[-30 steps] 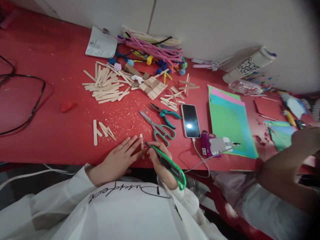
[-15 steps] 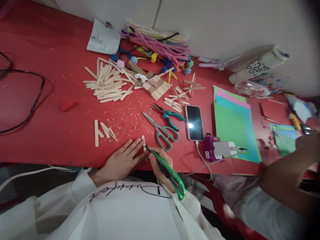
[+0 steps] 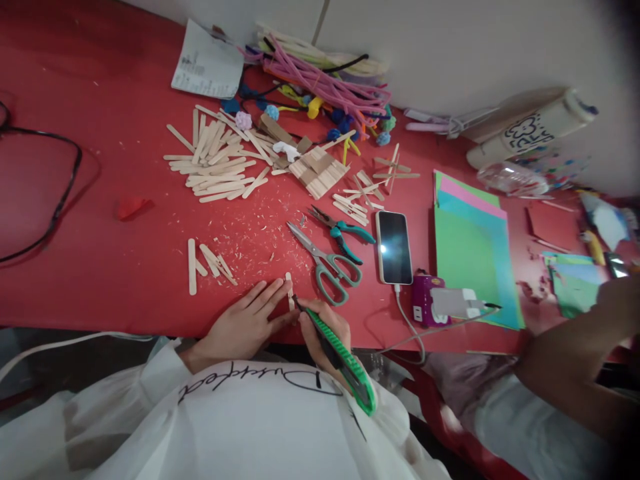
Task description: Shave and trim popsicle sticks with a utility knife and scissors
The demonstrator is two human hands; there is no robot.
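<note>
My left hand (image 3: 243, 325) lies flat on the red table (image 3: 100, 267) near its front edge, fingers stretched out and pressing on a small wooden craft stick (image 3: 289, 289). My right hand (image 3: 323, 329) is closed round a green utility knife (image 3: 340, 353), whose blade tip meets the stick just right of my left fingertips. Grey-handled scissors (image 3: 325, 263) and teal-handled pliers (image 3: 340, 233) lie just beyond the stick.
A pile of craft sticks (image 3: 215, 160), a glued stick panel (image 3: 319, 170), pipe cleaners (image 3: 320, 83), a phone (image 3: 394, 247) on a cable, a purple charger (image 3: 425, 300) and coloured paper sheets (image 3: 470, 247) lie about. Another person's arm (image 3: 575, 353) reaches in at the right. A black cable (image 3: 55, 200) loops at left.
The view has shifted slightly. The knife tip has drawn a little nearer along the stick; my left hand stays pressed on it.
</note>
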